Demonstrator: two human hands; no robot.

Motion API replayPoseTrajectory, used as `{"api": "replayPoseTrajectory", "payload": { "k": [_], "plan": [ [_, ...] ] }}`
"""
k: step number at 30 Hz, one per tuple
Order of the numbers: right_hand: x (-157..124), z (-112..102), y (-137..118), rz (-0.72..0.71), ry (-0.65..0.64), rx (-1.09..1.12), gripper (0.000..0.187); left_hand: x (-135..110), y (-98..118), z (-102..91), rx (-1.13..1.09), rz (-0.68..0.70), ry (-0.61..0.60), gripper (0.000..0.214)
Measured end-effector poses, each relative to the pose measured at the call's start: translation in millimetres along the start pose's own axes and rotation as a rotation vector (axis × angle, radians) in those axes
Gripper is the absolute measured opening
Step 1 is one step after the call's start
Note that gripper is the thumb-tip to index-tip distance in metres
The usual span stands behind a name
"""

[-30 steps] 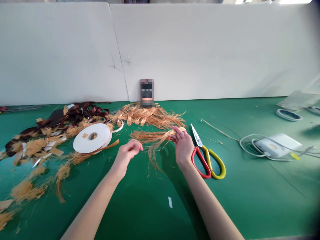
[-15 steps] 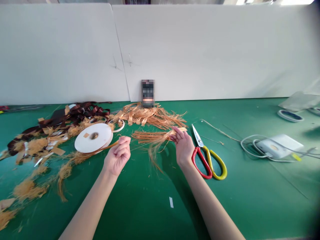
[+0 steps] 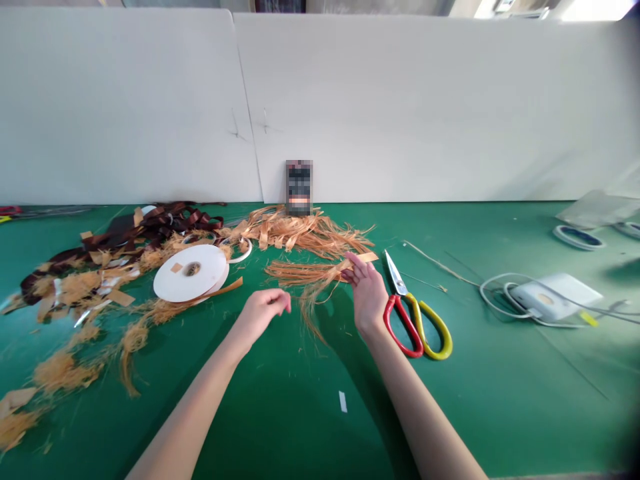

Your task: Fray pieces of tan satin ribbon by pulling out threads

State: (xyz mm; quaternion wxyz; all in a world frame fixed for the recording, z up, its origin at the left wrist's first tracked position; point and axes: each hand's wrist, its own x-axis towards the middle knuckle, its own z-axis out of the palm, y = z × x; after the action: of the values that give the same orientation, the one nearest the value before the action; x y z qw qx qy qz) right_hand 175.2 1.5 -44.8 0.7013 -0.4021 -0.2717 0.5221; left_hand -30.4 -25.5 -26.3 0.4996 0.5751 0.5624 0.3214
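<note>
My right hand point(image 3: 369, 293) holds one end of a bundle of tan raffia strands point(image 3: 300, 272), its thumb and fingers around the end, where a flat tan strip point(image 3: 369, 257) sticks out. Loose fibres hang from the bundle's near side. My left hand point(image 3: 263, 313) hovers over the table left of the bundle, its fingers curled together; I see nothing in them. To its left lies a white ribbon spool point(image 3: 190, 272), with a tan ribbon end point(image 3: 231, 287) jutting free. Beside my right wrist rest scissors point(image 3: 417, 320) with one red and one yellow handle.
A pile of raffia point(image 3: 305, 232) lies behind the bundle, below an upright dark, pixelated device point(image 3: 299, 187) against the white panel. Brown ribbon point(image 3: 175, 223) and frayed scraps point(image 3: 75, 293) spread leftward. A white box with cables point(image 3: 555, 297) sits right; a white scrap point(image 3: 343, 401) lies in front.
My left hand has let go of the tan ribbon end at the spool and moved right, toward the bundle. My right hand keeps its hold on the raffia.
</note>
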Motion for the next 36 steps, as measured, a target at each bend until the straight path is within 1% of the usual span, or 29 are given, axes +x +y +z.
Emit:
{"api": "replayPoseTrajectory", "payload": {
  "k": [2,4,6,8,10,12,14,15,16,17,19,20,21,22,23,24,25,27,29,31,33,36],
  "plan": [
    [-0.1,-3.5,-2.1,0.048,-0.005,0.014,0.040,-1.3,2.8,-10.8,-0.133,-0.031,0.115,0.027],
    [-0.8,-8.0,-6.3,0.120,0.002,0.033,0.042,-5.9,2.9,-25.8,-0.225,-0.038,0.229,0.029],
    [-3.9,-11.5,-12.0,0.178,0.004,0.032,0.043,-14.6,0.1,-43.6,-0.239,-0.033,0.326,0.029],
    [-11.2,-12.9,-17.9,0.211,-0.016,-0.015,0.044,-26.2,-4.4,-61.9,-0.218,-0.042,0.429,0.032],
    [-23.4,-12.9,-23.4,0.239,-0.041,-0.154,0.044,-38.2,-8.9,-77.9,-0.184,-0.055,0.541,0.033],
    [-39.3,-12.6,-29.7,0.271,-0.075,-0.417,0.046,-48.1,-12.0,-88.7,-0.140,-0.079,0.614,0.036],
    [-55.5,-14.1,-38.4,0.312,-0.128,-0.731,0.054,-54.7,-13.0,-92.7,-0.080,-0.097,0.608,0.039],
    [-62.6,-15.9,-43.9,0.320,-0.143,-0.882,0.058,-56.9,-12.5,-92.1,-0.041,-0.095,0.583,0.040],
    [-68.3,-19.0,-50.0,0.305,-0.129,-1.029,0.059,-58.4,-11.3,-90.3,0.003,-0.085,0.548,0.041],
    [-72.3,-23.3,-56.3,0.262,-0.081,-1.175,0.058,-59.4,-9.4,-87.7,0.050,-0.067,0.513,0.041],
    [-74.3,-36.4,-67.5,0.081,0.123,-1.491,0.050,-60.4,-3.4,-81.7,0.136,-0.015,0.457,0.039],
    [-72.4,-45.0,-71.6,0.026,0.218,-1.622,0.048,-60.8,0.5,-79.1,0.167,0.008,0.437,0.039],
    [-68.8,-54.6,-74.6,-0.010,0.287,-1.727,0.049,-61.2,4.6,-77.2,0.190,0.026,0.420,0.038],
    [-63.9,-64.7,-76.3,-0.046,0.296,-1.831,0.051,-61.6,9.0,-75.8,0.206,0.037,0.409,0.038],
    [-58.0,-74.7,-77.2,-0.049,0.313,-1.927,0.056,-62.2,13.3,-74.9,0.216,0.045,0.400,0.038],
    [-51.6,-83.8,-77.6,-0.005,0.297,-1.981,0.058,-62.9,17.4,-74.2,0.227,0.051,0.389,0.038],
    [-44.9,-91.6,-77.8,0.055,0.261,-1.984,0.057,-63.8,21.1,-73.6,0.239,0.055,0.379,0.038],
    [-32.2,-101.8,-79.2,0.166,0.151,-1.935,0.049,-65.9,27.2,-71.1,0.273,0.067,0.353,0.038],
    [-22.0,-104.5,-82.0,0.280,0.056,-1.915,0.034,-68.1,31.0,-66.7,0.310,0.092,0.322,0.038],
    [-15.6,-102.4,-85.2,0.360,-0.009,-1.916,0.020,-70.2,32.4,-60.9,0.330,0.117,0.302,0.037],
    [-13.4,-99.4,-87.4,0.392,-0.019,-1.916,0.022,-72.3,31.8,-55.6,0.339,0.133,0.297,0.036],
    [-16.5,-100.7,-88.2,0.358,0.037,-1.903,0.026,-75.7,29.2,-51.4,0.345,0.151,0.309,0.034]
  ]
}}
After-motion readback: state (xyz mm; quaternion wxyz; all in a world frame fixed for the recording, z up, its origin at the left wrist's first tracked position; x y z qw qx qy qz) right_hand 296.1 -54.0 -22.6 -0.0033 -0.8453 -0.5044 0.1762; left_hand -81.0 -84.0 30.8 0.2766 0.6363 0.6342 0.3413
